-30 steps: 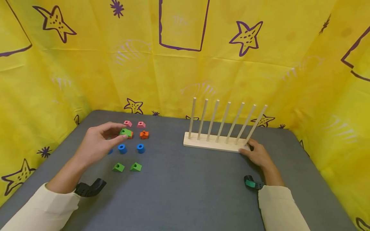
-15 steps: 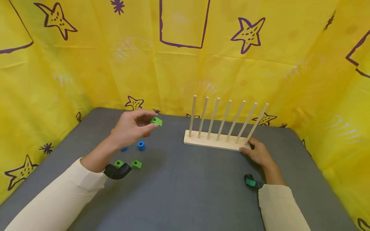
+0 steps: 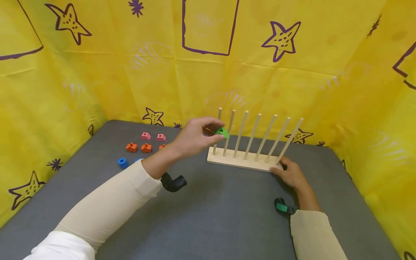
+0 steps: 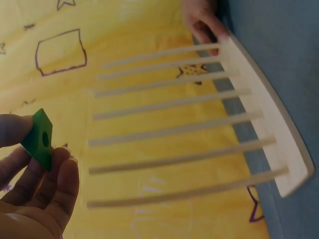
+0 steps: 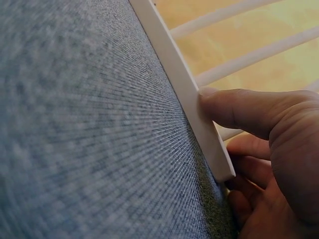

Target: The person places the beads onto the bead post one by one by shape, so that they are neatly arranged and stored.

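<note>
Your left hand (image 3: 196, 137) pinches the green block (image 3: 222, 133) near the pegs (image 3: 253, 133); your right hand (image 3: 290, 174) grips the wooden base (image 3: 239, 161).

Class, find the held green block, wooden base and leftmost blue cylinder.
Green block (image 4: 38, 138), left wrist view: surface beside its hole.
Wooden base (image 3: 240, 161), head view: top surface.
Leftmost blue cylinder (image 3: 123, 164), head view: side wall.
</note>
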Action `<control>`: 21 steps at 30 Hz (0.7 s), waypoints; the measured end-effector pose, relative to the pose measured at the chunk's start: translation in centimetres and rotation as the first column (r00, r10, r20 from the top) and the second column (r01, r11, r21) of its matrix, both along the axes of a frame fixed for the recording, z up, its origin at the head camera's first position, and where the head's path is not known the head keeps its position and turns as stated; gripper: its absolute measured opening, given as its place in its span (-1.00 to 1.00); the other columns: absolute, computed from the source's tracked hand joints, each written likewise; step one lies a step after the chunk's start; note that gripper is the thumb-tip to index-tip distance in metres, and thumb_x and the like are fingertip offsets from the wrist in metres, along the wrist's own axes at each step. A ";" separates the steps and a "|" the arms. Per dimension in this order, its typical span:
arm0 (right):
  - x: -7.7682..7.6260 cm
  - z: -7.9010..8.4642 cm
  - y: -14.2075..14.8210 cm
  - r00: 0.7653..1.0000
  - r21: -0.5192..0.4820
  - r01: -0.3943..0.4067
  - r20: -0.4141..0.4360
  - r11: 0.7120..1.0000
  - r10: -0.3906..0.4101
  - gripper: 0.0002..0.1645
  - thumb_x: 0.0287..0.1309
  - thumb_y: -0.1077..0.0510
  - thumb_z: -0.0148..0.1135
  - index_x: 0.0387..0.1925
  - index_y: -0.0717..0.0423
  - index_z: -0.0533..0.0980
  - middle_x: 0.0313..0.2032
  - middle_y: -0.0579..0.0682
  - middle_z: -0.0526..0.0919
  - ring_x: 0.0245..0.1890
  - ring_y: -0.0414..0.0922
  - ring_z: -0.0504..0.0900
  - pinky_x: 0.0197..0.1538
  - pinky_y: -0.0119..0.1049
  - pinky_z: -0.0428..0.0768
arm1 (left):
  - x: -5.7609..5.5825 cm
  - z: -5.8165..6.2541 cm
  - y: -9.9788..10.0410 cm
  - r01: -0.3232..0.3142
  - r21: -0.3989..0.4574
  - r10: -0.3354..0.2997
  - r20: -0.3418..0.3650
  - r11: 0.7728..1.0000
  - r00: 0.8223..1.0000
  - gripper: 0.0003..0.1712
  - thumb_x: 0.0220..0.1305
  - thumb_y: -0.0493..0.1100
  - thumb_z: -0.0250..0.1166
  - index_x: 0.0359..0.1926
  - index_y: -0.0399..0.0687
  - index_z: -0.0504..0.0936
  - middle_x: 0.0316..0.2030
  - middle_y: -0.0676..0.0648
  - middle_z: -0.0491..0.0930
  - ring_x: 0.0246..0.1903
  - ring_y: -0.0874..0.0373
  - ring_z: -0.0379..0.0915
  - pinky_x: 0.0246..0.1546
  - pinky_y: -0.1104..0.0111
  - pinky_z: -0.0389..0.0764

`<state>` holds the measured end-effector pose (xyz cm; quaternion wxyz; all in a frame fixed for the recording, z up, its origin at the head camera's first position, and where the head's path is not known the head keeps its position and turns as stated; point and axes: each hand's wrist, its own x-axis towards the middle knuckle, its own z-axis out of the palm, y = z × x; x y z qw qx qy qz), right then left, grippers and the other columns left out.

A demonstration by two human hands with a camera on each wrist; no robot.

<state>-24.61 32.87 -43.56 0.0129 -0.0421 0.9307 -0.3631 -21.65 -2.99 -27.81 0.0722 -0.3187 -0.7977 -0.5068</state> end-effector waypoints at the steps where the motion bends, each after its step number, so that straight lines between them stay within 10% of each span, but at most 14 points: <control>1: 0.0 0.1 0.0 1.000 -0.001 0.002 0.001 1.000 -0.002 -0.17 0.22 0.01 0.31 0.35 0.37 0.23 0.31 0.44 0.18 0.30 0.40 0.10 0.24 0.30 0.11 | -0.1 0.2 0.6 0.008 0.009 -0.008 0.013 1.000 1.000 -0.67 0.18 -0.34 0.37 -0.01 -0.30 0.62 -0.23 -0.06 0.62 -0.26 0.13 0.55 -0.20 0.35 0.59; 21: 0.2 -0.1 0.3 1.000 -0.015 -0.003 -0.018 1.000 0.003 -0.16 0.21 -0.02 0.32 0.34 0.37 0.25 0.30 0.42 0.23 0.27 0.39 0.18 0.22 0.30 0.15 | -2.0 3.1 11.4 0.066 0.153 -0.088 0.145 0.986 0.985 -0.65 0.26 -0.29 0.33 0.06 -0.23 0.59 -0.16 0.00 0.61 -0.17 0.26 0.50 -0.22 0.45 0.55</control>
